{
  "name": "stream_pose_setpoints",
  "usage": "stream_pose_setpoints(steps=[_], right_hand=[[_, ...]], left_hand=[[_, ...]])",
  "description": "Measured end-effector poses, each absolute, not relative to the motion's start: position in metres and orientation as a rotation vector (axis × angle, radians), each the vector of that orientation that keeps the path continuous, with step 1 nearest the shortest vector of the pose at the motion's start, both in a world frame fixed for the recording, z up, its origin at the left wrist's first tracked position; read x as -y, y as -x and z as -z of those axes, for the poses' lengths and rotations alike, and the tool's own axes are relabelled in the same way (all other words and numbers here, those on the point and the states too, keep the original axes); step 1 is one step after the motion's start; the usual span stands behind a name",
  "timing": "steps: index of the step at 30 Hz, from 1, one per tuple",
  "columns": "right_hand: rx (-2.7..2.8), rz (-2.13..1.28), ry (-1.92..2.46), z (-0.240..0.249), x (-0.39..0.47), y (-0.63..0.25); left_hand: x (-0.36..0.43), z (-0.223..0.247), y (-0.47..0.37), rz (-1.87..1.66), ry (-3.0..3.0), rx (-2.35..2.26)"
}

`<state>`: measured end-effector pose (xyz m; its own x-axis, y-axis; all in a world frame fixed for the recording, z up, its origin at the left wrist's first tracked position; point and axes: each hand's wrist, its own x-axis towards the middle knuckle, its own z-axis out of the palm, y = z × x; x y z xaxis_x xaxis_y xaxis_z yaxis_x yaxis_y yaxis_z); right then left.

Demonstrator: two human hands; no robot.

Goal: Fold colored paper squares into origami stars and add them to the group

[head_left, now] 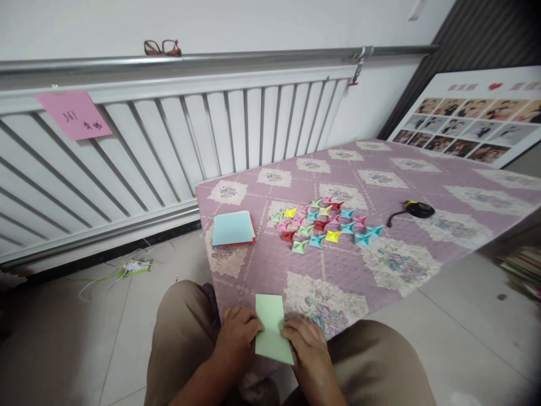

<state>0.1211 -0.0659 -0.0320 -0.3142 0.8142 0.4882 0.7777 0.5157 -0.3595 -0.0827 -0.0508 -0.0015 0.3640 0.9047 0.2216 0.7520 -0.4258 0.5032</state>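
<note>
A light green sheet of paper [270, 324], a narrow upright rectangle, lies between my hands at the near edge of the table. My left hand [239, 332] grips its left edge with thumb and curled fingers. On the right edge, my right hand [306, 341] pinches the same sheet. Farther left on the table is a stack of square paper [232, 228], light blue on top with red showing beneath. Several small folded paper pieces [320, 225] in green, pink, yellow, red and blue stand in rows beyond my right hand.
A patterned purple cloth [262, 259] covers the table. A black and yellow object with a strap [418, 209] lies to the right. Behind are a white radiator [249, 127], a rail with glasses [163, 48] and a photo board [469, 121]. A power strip [137, 268] is on the floor.
</note>
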Motion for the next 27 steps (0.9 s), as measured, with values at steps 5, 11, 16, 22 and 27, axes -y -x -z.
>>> stream_pose_setpoints(steps=[5, 11, 16, 22, 27], right_hand=[[2.134, -0.149, 1.351, 0.026, 0.067, -0.124], [2.093, -0.127, 1.437, 0.023, 0.066, -0.122], [2.080, -0.136, 1.514, 0.022, 0.063, -0.120], [2.027, -0.164, 1.661, 0.017, 0.061, -0.114], [1.964, -0.180, 1.741, 0.015, 0.060, -0.107]], left_hand=[[0.052, 0.002, 0.087, -0.693, -2.266, -1.470], [0.055, 0.003, 0.089, -0.661, -2.176, -1.590], [0.054, 0.008, 0.087, -0.624, -2.153, -1.643], [0.051, 0.007, 0.083, -0.545, -2.145, -1.725], [0.047, -0.001, 0.076, -0.481, -2.109, -1.822]])
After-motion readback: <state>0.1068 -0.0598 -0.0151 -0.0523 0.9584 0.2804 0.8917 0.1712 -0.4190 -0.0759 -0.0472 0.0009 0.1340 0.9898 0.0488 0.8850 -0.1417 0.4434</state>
